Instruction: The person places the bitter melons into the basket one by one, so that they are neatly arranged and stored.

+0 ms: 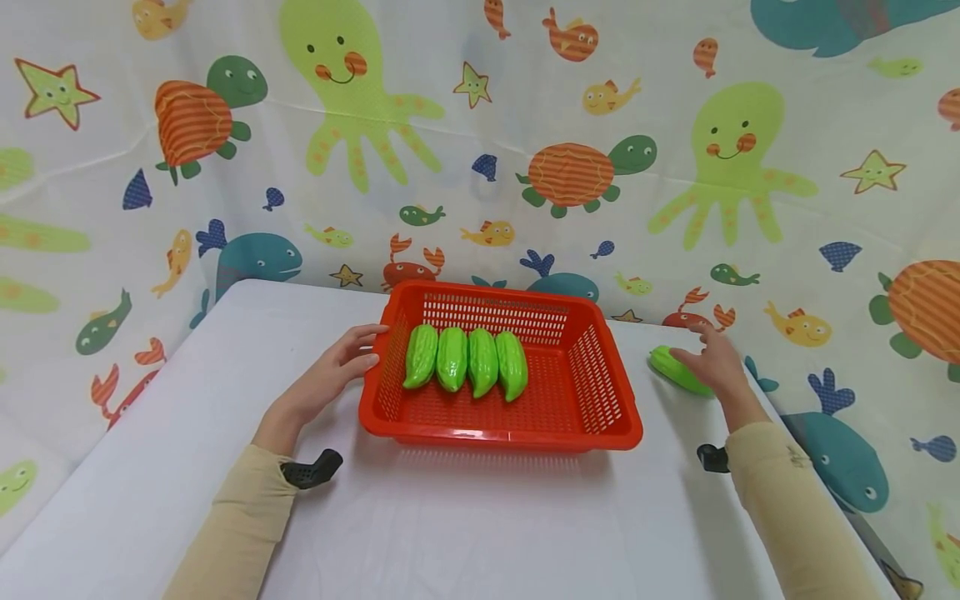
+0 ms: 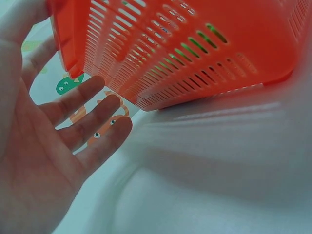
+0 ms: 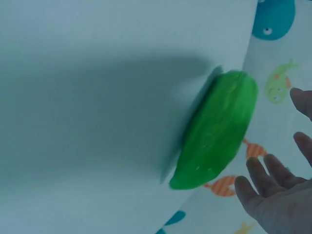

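Note:
A red plastic basket (image 1: 501, 435) stands on the white table, with several green bitter melons (image 1: 452, 358) side by side in its left half. My left hand (image 1: 339, 367) is at the basket's left rim, thumb and index finger right at the edge. In the left wrist view three fingers (image 2: 92, 114) of that hand extend loosely below the rim. On the right of the table lies another bitter melon (image 1: 678, 372), on its side. Over it hovers my right hand (image 1: 718, 360), fingers spread and nothing held. The right wrist view has this bitter melon (image 3: 214, 131) beside the spread fingers (image 3: 263, 183).
The white table (image 1: 480, 533) reaches back to a hanging curtain (image 1: 480, 225) printed with sea animals. This cloth also runs along both sides of the table. Dark wrist-worn devices (image 1: 313, 471) sit at both cuffs.

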`<action>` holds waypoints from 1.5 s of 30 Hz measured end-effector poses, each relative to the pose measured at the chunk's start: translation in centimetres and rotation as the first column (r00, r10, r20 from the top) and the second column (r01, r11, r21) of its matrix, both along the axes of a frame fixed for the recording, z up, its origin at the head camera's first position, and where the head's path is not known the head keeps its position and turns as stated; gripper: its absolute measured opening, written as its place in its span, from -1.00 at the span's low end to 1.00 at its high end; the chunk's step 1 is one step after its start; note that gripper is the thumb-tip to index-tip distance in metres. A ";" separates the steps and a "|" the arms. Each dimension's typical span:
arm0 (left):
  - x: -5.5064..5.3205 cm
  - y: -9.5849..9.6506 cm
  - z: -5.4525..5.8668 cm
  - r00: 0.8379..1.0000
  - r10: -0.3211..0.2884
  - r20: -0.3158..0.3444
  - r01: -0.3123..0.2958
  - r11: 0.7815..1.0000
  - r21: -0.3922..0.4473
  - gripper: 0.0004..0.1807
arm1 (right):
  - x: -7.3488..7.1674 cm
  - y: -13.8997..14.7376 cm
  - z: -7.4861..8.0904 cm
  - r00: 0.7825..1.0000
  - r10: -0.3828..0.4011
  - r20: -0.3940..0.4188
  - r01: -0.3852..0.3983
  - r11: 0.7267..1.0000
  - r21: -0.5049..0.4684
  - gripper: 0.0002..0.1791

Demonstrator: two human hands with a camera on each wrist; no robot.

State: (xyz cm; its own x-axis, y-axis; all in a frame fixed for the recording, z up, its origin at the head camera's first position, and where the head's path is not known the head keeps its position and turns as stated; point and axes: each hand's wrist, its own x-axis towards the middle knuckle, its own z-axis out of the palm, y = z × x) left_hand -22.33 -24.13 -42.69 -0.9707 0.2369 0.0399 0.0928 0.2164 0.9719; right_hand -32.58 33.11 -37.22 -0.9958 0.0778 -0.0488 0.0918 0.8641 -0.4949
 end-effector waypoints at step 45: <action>0.0 0.0 -0.1 1.000 -0.005 0.003 0.005 1.000 -0.004 -0.38 | 0.8 2.3 -1.4 0.908 0.278 0.313 -0.311 0.949 0.058 -0.29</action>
State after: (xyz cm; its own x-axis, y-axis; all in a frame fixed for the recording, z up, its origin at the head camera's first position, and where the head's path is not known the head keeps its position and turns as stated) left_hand -22.29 -24.09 -42.81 -0.9697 0.2417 0.0363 0.0910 0.2194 0.9714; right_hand -31.82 35.43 -38.64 -0.9146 -0.1957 -0.3539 -0.0458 0.9196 -0.3902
